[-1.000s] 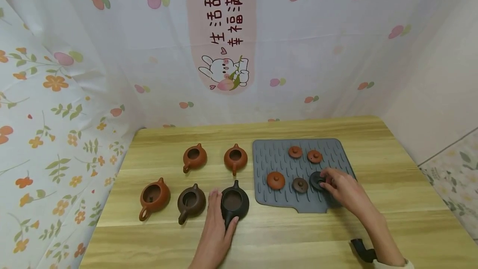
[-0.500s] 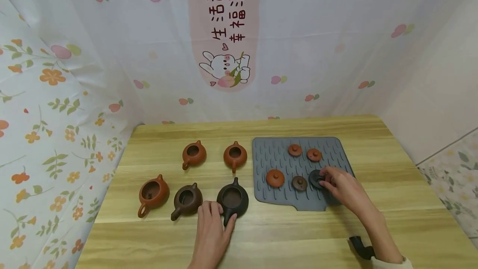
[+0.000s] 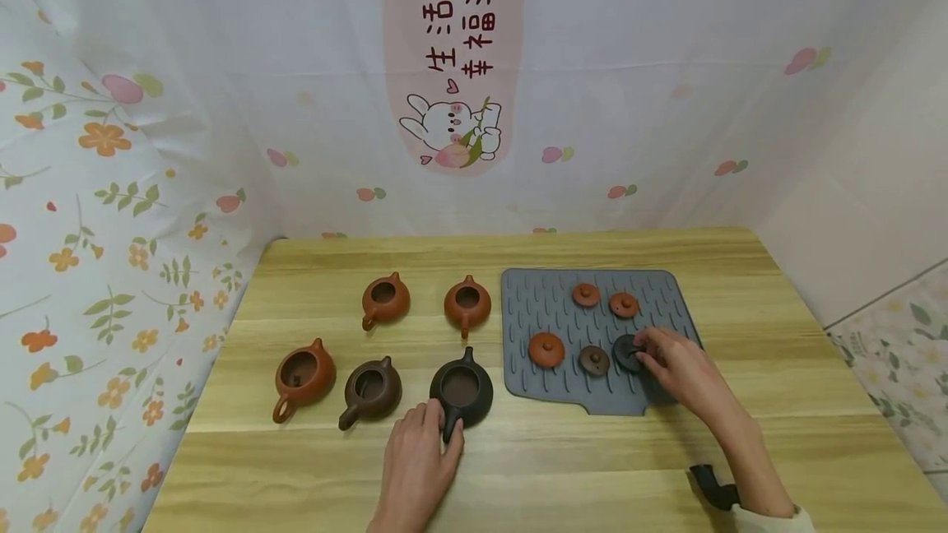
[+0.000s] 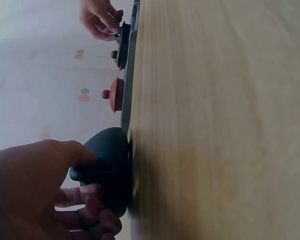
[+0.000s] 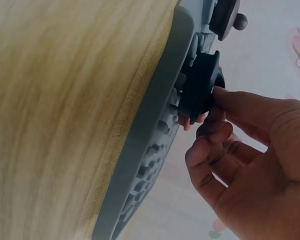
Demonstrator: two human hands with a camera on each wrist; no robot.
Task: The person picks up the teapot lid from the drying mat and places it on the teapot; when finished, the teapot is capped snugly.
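My left hand (image 3: 416, 463) holds the handle of a black lidless teapot (image 3: 477, 401) between thumb and fingers; the pot stands on the wooden table, spout pointing away. In the left wrist view the thumb lies on top of the handle of the dark teapot (image 4: 107, 145), with the fingers curled beneath. Over on the grey ridged mat (image 3: 533, 294), my right hand (image 3: 677, 368) pinches the knob of a black teapot lid (image 3: 624, 352). The right wrist view has that black lid (image 5: 200, 85) close over the ridges, thumb and forefinger at its knob.
Left of the black pot stand a dark brown teapot (image 3: 383, 405) and a reddish teapot (image 3: 318, 381), both lidless. Two small orange-brown teapots are behind. The mat also bears a brown lid (image 3: 595, 361), an orange lid (image 3: 546, 350) and two small reddish lids farther back.
My left hand has gone from lying along the black teapot's side to gripping its handle. The brown teapot has shifted slightly left. My right hand stays at the black lid.
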